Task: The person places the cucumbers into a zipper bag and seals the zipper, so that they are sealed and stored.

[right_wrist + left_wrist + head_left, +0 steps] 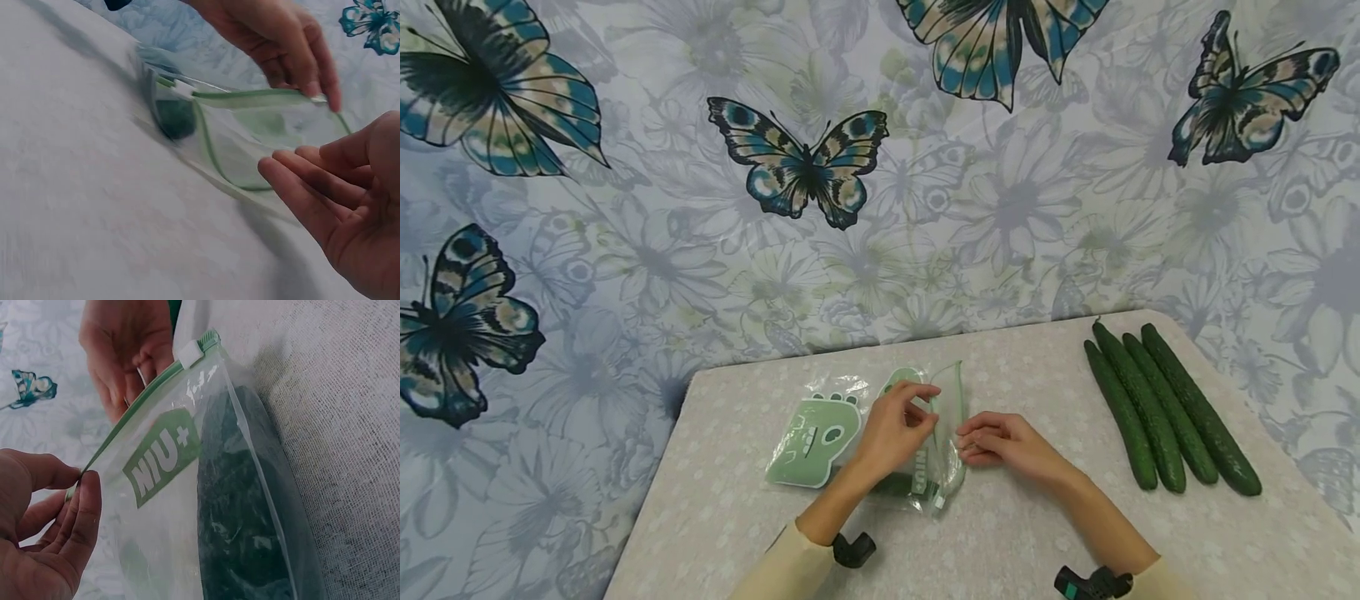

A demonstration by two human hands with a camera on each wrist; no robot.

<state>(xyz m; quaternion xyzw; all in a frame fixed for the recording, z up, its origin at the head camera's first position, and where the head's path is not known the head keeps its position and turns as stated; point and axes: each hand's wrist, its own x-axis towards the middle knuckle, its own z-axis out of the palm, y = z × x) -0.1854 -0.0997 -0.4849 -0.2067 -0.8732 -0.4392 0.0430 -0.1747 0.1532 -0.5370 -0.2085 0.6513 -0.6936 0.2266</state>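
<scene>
A clear zipper bag (950, 400) with green dinosaur-like prints and a green zip edge lies at the table's middle. In the left wrist view a dark green cucumber (237, 519) shows inside it along one side. My left hand (897, 425) pinches one zip edge between thumb and fingers. The bag's mouth gapes, and its white slider (190, 354) sits at the near end of the zip. My right hand (1003, 442) is beside the mouth, fingers extended together with nothing between them. Its fingertips (267, 165) are right at the far zip edge.
Several loose cucumbers (1172, 408) lie side by side at the right of the table. The table (1015, 542) has a pale patterned cloth. Behind it hangs a butterfly-print backdrop (1000, 250), close to the table's back edge.
</scene>
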